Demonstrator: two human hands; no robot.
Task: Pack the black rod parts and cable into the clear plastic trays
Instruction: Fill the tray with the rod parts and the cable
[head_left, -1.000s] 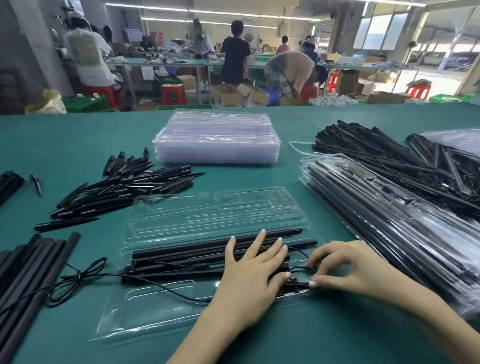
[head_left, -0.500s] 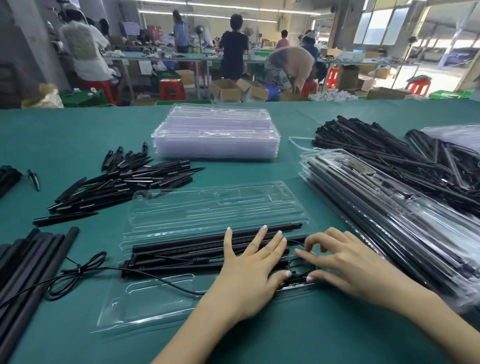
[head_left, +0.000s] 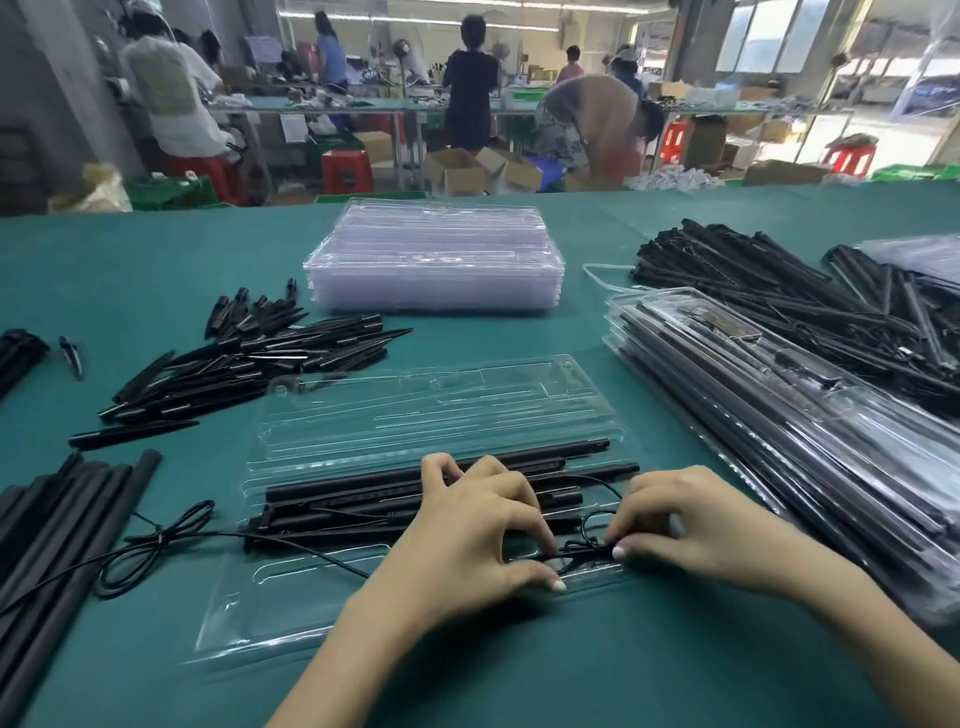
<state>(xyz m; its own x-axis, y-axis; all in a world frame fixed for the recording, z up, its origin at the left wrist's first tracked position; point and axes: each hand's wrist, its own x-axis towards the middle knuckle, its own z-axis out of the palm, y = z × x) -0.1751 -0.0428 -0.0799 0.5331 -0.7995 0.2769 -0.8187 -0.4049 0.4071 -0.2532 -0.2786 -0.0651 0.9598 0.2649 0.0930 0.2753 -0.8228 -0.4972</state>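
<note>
Green bench, busy workshop behind. Your open clear tray (head_left: 431, 415) lies in front of you with black rods (head_left: 363, 493) already seated in its grooves. Your left hand (head_left: 467, 535) and right hand (head_left: 696, 525) both pinch the cable (head_left: 584, 551) at the tray's near right corner — likely tucking it into its slot, while its tail trails left onto the bench.

Single head view; faces forward-down over table (head_left: 156, 270); close

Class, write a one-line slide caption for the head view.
Both hands, left hand and right hand, pinch the black cable into a clear tray holding black rods.
</note>
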